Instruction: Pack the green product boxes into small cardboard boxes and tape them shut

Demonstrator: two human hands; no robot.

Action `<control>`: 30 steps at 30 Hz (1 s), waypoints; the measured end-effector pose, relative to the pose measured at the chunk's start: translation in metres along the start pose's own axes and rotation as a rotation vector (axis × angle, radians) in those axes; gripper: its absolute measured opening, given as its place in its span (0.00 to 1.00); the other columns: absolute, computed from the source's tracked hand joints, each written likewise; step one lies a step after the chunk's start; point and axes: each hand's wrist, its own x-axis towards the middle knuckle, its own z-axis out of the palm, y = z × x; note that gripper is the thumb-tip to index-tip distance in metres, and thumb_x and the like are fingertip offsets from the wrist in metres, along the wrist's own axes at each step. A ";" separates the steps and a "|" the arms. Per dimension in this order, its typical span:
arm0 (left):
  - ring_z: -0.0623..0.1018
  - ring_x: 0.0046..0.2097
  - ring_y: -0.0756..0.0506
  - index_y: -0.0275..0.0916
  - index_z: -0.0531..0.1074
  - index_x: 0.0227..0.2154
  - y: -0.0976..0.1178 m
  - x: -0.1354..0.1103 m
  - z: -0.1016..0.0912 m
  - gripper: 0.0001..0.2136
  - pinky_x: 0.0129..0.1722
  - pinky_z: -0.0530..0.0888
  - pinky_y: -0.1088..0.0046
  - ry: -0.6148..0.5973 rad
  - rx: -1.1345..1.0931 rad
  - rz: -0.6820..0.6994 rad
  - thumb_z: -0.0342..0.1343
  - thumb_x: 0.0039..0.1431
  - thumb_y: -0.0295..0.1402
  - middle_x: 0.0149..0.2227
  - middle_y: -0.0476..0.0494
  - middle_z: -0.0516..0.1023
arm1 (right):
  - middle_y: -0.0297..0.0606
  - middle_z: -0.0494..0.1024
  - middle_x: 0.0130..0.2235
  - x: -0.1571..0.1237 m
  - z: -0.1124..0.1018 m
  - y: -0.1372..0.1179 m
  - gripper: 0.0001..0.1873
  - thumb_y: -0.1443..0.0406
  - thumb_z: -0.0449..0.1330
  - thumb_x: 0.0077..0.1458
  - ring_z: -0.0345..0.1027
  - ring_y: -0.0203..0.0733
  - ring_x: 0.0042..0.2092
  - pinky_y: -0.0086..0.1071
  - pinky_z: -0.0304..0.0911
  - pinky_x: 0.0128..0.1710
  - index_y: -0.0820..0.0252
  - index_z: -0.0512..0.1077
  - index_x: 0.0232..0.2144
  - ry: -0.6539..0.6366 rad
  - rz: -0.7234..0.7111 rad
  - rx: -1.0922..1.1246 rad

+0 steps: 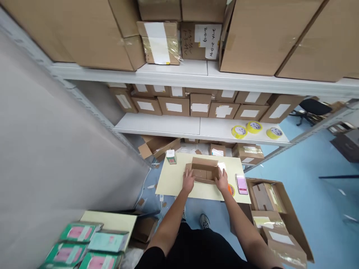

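Observation:
A small open cardboard box (204,170) sits on a pale yellow table (174,179) below me. My left hand (188,181) grips the box's left near flap, fingers curled over it. My right hand (222,180) holds the right near edge the same way. A small white and green carton (171,156) stands upright to the box's left. A pink phone (242,185) lies at the table's right edge, and an orange tape roll (231,189) shows just beside my right wrist.
White metal shelves (196,127) ahead carry many labelled cardboard boxes and three yellow tape rolls (254,129). A large open carton (277,216) with smaller boxes stands on the blue floor to the right. Green and pink packets (81,246) are stacked at lower left. A grey wall fills the left.

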 end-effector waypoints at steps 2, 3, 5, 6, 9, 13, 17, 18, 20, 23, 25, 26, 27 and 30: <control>0.42 0.78 0.30 0.41 0.80 0.38 0.009 -0.022 0.005 0.11 0.73 0.46 0.38 0.067 -0.008 -0.051 0.55 0.62 0.22 0.74 0.42 0.59 | 0.45 0.53 0.75 0.009 -0.008 -0.005 0.41 0.58 0.56 0.59 0.46 0.60 0.75 0.54 0.53 0.70 0.51 0.54 0.73 -0.046 -0.111 0.011; 0.41 0.78 0.30 0.41 0.80 0.38 0.013 -0.034 0.007 0.10 0.73 0.46 0.37 0.104 -0.007 -0.087 0.55 0.62 0.23 0.74 0.42 0.59 | 0.46 0.54 0.75 0.014 -0.011 -0.007 0.40 0.56 0.55 0.62 0.47 0.60 0.75 0.53 0.55 0.70 0.52 0.52 0.74 -0.058 -0.139 0.028; 0.40 0.78 0.30 0.41 0.79 0.39 0.019 -0.061 0.011 0.10 0.73 0.46 0.36 0.179 -0.004 -0.174 0.55 0.63 0.23 0.75 0.42 0.58 | 0.51 0.58 0.72 0.022 -0.016 -0.011 0.41 0.54 0.52 0.64 0.52 0.59 0.72 0.53 0.57 0.68 0.56 0.48 0.75 -0.058 -0.161 0.061; 0.40 0.78 0.30 0.41 0.79 0.39 0.022 -0.076 0.013 0.09 0.73 0.46 0.36 0.215 0.000 -0.218 0.55 0.64 0.24 0.75 0.42 0.58 | 0.53 0.59 0.71 0.024 -0.017 -0.013 0.42 0.54 0.53 0.65 0.53 0.60 0.71 0.53 0.57 0.68 0.58 0.47 0.75 -0.050 -0.175 0.065; 0.41 0.78 0.31 0.42 0.79 0.39 0.030 -0.124 0.014 0.08 0.73 0.49 0.36 0.295 0.031 -0.326 0.57 0.64 0.26 0.74 0.43 0.59 | 0.53 0.58 0.72 0.020 -0.016 -0.023 0.39 0.59 0.55 0.63 0.51 0.64 0.71 0.59 0.55 0.68 0.56 0.54 0.74 -0.075 -0.328 0.017; 0.44 0.78 0.31 0.42 0.79 0.39 0.038 -0.191 0.012 0.08 0.73 0.54 0.38 0.392 0.039 -0.410 0.56 0.65 0.26 0.74 0.41 0.60 | 0.42 0.59 0.73 -0.004 -0.003 -0.054 0.33 0.70 0.56 0.57 0.44 0.63 0.75 0.60 0.52 0.70 0.48 0.70 0.65 -0.263 -0.647 -0.086; 0.45 0.78 0.35 0.41 0.79 0.39 0.044 -0.255 0.008 0.10 0.73 0.58 0.44 0.478 -0.021 -0.478 0.53 0.67 0.25 0.74 0.41 0.59 | 0.41 0.52 0.76 -0.043 0.018 -0.102 0.44 0.74 0.53 0.54 0.51 0.57 0.73 0.52 0.57 0.68 0.49 0.59 0.72 -0.482 -0.861 -0.134; 0.46 0.78 0.35 0.41 0.80 0.39 0.045 -0.272 0.007 0.11 0.73 0.59 0.45 0.500 -0.037 -0.501 0.52 0.67 0.25 0.74 0.41 0.58 | 0.41 0.51 0.77 -0.056 0.024 -0.114 0.45 0.74 0.53 0.54 0.52 0.56 0.73 0.52 0.56 0.68 0.49 0.56 0.74 -0.524 -0.904 -0.146; 0.47 0.78 0.36 0.41 0.80 0.41 0.047 -0.307 0.006 0.11 0.73 0.60 0.46 0.558 -0.061 -0.548 0.52 0.68 0.26 0.74 0.41 0.58 | 0.41 0.51 0.77 -0.083 0.037 -0.139 0.46 0.72 0.54 0.56 0.52 0.57 0.73 0.53 0.54 0.69 0.48 0.53 0.75 -0.590 -0.978 -0.173; 0.49 0.77 0.36 0.42 0.81 0.43 0.049 -0.366 0.005 0.11 0.73 0.60 0.46 0.652 -0.066 -0.597 0.53 0.68 0.27 0.74 0.41 0.60 | 0.42 0.51 0.77 -0.133 0.061 -0.176 0.44 0.66 0.58 0.58 0.54 0.63 0.71 0.56 0.52 0.68 0.45 0.52 0.75 -0.667 -1.059 -0.209; 0.48 0.78 0.36 0.42 0.81 0.43 0.050 -0.410 0.005 0.11 0.73 0.60 0.46 0.713 -0.057 -0.605 0.53 0.68 0.28 0.74 0.41 0.60 | 0.45 0.53 0.76 -0.172 0.077 -0.200 0.44 0.61 0.62 0.59 0.58 0.65 0.68 0.56 0.54 0.66 0.44 0.54 0.74 -0.705 -1.102 -0.225; 0.48 0.78 0.36 0.42 0.81 0.43 0.051 -0.433 0.006 0.11 0.72 0.60 0.46 0.743 -0.053 -0.611 0.53 0.68 0.28 0.74 0.41 0.60 | 0.46 0.54 0.75 -0.193 0.086 -0.211 0.41 0.60 0.63 0.60 0.60 0.64 0.67 0.56 0.55 0.65 0.44 0.58 0.73 -0.719 -1.125 -0.224; 0.48 0.78 0.36 0.42 0.81 0.43 0.053 -0.457 0.006 0.12 0.72 0.61 0.46 0.770 -0.051 -0.625 0.52 0.68 0.28 0.74 0.41 0.60 | 0.46 0.56 0.75 -0.215 0.094 -0.222 0.36 0.59 0.63 0.61 0.62 0.64 0.66 0.55 0.55 0.65 0.45 0.63 0.70 -0.733 -1.149 -0.216; 0.48 0.78 0.36 0.42 0.81 0.43 0.056 -0.528 0.010 0.12 0.72 0.60 0.44 0.830 -0.062 -0.731 0.52 0.68 0.27 0.73 0.42 0.61 | 0.45 0.62 0.72 -0.288 0.119 -0.250 0.18 0.58 0.60 0.66 0.62 0.60 0.66 0.54 0.55 0.64 0.48 0.78 0.56 -0.792 -1.246 -0.178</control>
